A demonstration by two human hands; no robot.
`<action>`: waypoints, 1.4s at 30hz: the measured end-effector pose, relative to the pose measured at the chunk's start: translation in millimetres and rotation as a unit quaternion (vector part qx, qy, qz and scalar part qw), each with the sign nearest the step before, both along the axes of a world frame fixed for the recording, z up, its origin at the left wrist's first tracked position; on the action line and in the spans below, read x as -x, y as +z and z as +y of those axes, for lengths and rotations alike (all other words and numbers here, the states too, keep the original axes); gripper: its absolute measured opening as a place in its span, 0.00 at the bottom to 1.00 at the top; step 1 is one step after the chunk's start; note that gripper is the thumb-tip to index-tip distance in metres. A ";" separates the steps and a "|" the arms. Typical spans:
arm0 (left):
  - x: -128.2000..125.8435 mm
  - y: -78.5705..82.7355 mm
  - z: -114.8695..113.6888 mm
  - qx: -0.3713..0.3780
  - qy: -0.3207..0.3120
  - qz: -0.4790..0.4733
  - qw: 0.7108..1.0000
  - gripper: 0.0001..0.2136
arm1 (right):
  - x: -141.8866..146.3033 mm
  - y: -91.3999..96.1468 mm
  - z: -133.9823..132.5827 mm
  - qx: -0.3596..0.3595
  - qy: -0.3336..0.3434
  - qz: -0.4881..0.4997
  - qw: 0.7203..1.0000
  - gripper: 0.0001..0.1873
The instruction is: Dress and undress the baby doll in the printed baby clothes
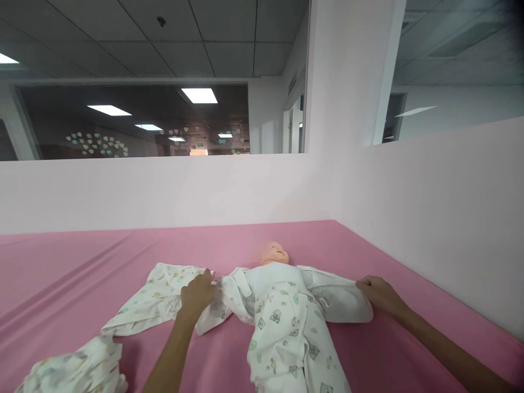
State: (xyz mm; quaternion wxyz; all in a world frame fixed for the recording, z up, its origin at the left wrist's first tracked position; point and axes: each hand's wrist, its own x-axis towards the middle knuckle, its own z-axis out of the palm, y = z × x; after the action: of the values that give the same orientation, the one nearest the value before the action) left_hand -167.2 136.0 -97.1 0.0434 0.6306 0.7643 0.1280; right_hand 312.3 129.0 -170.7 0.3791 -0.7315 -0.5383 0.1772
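Note:
A baby doll [275,252] lies on its back on the pink sheet, its head pointing away from me. Printed baby trousers [289,333] with green and grey figures cover its legs and belly. An open white baby shirt [346,303] spreads out from both sides of the doll's torso. My left hand [198,293] is closed on the shirt's left part, near the sleeve. With closed fingers, my right hand [380,295] pinches the outer edge of the right flap. Beyond my left hand lies a flat printed baby garment [158,297], partly behind that hand.
A crumpled printed cloth [79,367] sits at the lower left. The pink sheet [73,273] runs up to a white wall [164,194] at the back and another wall [446,229] on the right. Windows [135,120] open above the back wall.

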 end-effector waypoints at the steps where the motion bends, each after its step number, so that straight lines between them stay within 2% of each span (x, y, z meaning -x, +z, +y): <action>1: -2.8 -3.0 1.4 -0.011 -0.025 -0.017 0.999 0.11 | 6.2 0.3 2.0 -0.018 -0.006 -0.034 0.999 0.08; 3: -14.6 -8.1 5.3 -0.048 -0.088 -0.078 0.992 0.14 | 27.3 9.8 4.9 -0.078 -0.010 -0.093 0.993 0.07; 5: -33.4 -12.1 9.4 -0.098 -0.144 -0.124 0.977 0.16 | 60.2 29.5 5.1 -0.135 0.024 -0.121 0.983 0.13; 7: -56.0 -15.3 11.6 -0.137 -0.164 -0.094 0.972 0.15 | 102.9 53.9 3.2 -0.142 0.103 -0.130 0.976 0.13; 9: -77.1 -18.4 11.1 -0.161 -0.144 -0.005 0.976 0.13 | 150.5 76.2 2.7 -0.132 0.204 -0.143 0.960 0.13; 11: -90.9 -21.8 8.7 -0.170 -0.099 0.077 0.977 0.12 | 196.2 90.8 7.0 -0.131 0.313 -0.192 0.921 0.14; 13: -95.1 -25.6 5.9 -0.161 -0.064 0.118 0.978 0.11 | 234.6 96.2 16.5 -0.107 0.398 -0.316 0.855 0.17; 15: -91.4 -29.3 3.4 -0.145 -0.055 0.125 0.980 0.12 | 263.4 94.1 28.8 -0.079 0.436 -0.366 0.818 0.14; 17: -84.6 -32.1 0.9 -0.133 -0.056 0.121 0.982 0.12 | 282.4 88.0 40.0 -0.048 0.456 -0.385 0.801 0.13; 20: -77.6 -33.3 -3.6 -0.114 -0.057 0.114 0.985 0.13 | 294.6 78.8 50.1 -0.017 0.465 -0.408 0.786 0.17; 24: -70.9 -27.0 -8.9 -0.083 -0.066 0.102 0.989 0.13 | 288.1 76.8 53.7 -0.010 0.459 -0.420 0.783 0.24; 28: -46.4 -18.8 -7.7 -0.025 -0.011 0.020 0.999 0.11 | 268.8 84.5 56.6 -0.010 0.467 -0.416 0.780 0.28; 30: -29.4 -18.0 -5.1 0.008 0.015 -0.030 0.999 0.10 | 258.4 88.4 58.6 -0.011 0.463 -0.401 0.790 0.29; 33: -10.9 -22.2 -0.7 0.037 0.018 -0.080 0.996 0.09 | 245.3 91.8 61.0 -0.017 0.448 -0.384 0.807 0.24; 37: -7.9 -33.0 6.2 0.065 -0.003 -0.156 0.986 0.08 | 240.3 92.4 61.0 -0.026 0.429 -0.415 0.802 0.20; 42: -10.2 -43.2 14.1 0.097 -0.025 -0.246 0.964 0.08 | 267.2 85.9 56.8 -0.021 0.415 -0.461 0.784 0.22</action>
State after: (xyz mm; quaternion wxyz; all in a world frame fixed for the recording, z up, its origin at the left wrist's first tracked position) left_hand -157.0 150.1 -140.3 0.2946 0.5911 0.7228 0.2034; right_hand 45.1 185.8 -84.7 -0.0092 -0.4237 -0.9043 -0.0521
